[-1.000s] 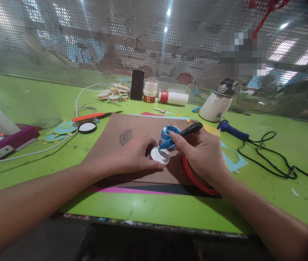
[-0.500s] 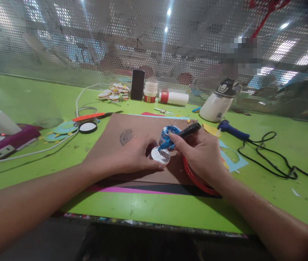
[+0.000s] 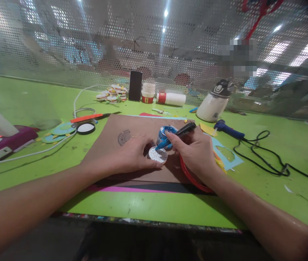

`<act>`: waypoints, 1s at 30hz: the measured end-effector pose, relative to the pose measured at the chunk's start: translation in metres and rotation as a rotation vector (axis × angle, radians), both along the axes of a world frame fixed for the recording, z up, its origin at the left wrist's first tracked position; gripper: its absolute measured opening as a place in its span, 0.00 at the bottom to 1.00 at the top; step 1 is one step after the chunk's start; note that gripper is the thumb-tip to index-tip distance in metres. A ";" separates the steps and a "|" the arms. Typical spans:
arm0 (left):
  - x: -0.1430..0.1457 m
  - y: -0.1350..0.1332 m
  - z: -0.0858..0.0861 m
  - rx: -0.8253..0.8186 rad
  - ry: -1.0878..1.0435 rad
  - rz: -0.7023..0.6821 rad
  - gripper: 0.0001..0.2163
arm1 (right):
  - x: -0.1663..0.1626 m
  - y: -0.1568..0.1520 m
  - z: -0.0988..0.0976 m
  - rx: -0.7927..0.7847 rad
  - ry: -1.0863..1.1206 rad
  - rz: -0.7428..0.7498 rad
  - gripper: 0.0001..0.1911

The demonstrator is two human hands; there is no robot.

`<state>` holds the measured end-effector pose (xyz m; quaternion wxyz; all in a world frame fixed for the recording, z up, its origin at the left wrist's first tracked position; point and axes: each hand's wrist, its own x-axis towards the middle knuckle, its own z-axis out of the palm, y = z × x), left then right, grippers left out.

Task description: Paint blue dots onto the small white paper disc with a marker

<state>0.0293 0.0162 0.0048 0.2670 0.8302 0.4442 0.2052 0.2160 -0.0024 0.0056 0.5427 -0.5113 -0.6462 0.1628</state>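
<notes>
Left hand (image 3: 132, 154) curved about a white disc (image 3: 159, 156), thumb along the near edge and fingers at the left side; the disc bears a pattern of dark lines on its upper face and sits over the middle of a brown board (image 3: 143, 125). Right hand (image 3: 197, 154) closed on a blue-and-black pen (image 3: 185, 129), slanted, its tip at the far part of the disc's upper face. Just behind the disc stands a blue jar (image 3: 160, 137); a red ring (image 3: 190, 177) lies partly beneath the right hand. The board rests on coloured sheets (image 3: 126, 189) upon the green worktop (image 3: 143, 206). To the right, a blue-handled tool (image 3: 230, 129) with a black cord; to the left, a black-rimmed round piece (image 3: 85, 128) near an orange cutter (image 3: 87, 118) and a purple power strip (image 3: 14, 145). Behind the board, an upright phone (image 3: 135, 86) beside stacked cups (image 3: 148, 97).
</notes>
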 end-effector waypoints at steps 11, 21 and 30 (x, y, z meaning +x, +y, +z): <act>0.000 0.000 -0.005 0.045 0.016 0.045 0.22 | 0.001 -0.009 0.025 0.179 0.090 -0.066 0.13; 0.000 -0.002 0.005 -0.016 0.010 -0.010 0.21 | 0.006 -0.009 0.030 0.052 0.254 0.063 0.04; -0.002 0.001 0.002 -0.045 0.044 -0.015 0.23 | 0.007 -0.006 0.030 -0.073 0.088 0.168 0.09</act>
